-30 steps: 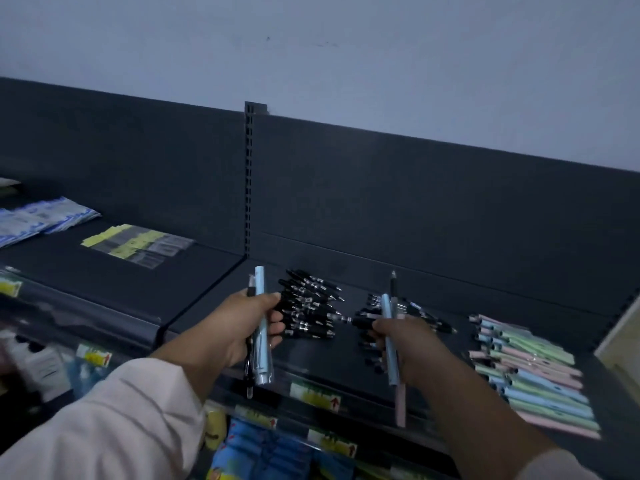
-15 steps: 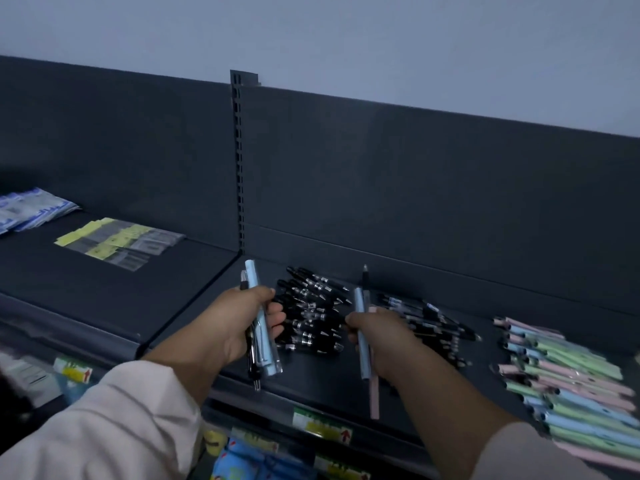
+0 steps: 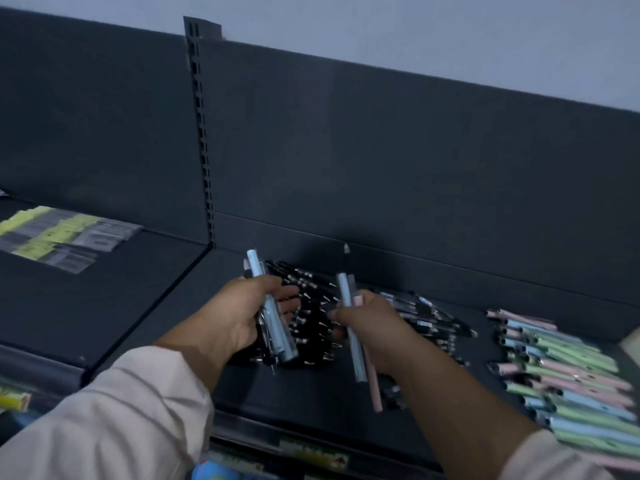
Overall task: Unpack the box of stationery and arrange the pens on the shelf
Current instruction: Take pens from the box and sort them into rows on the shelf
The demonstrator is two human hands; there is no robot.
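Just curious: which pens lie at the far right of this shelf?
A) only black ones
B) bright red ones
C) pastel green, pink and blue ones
C: the pastel pens in green, pink and blue lie in a row at the right end of the shelf, beyond the black pens.

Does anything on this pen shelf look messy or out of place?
Yes. The black pens in the middle of the shelf lie in loose heaps, several crossing at odd angles, while the pastel pens on the right lie in neater, roughly parallel rows. Nothing looks spilled or broken.
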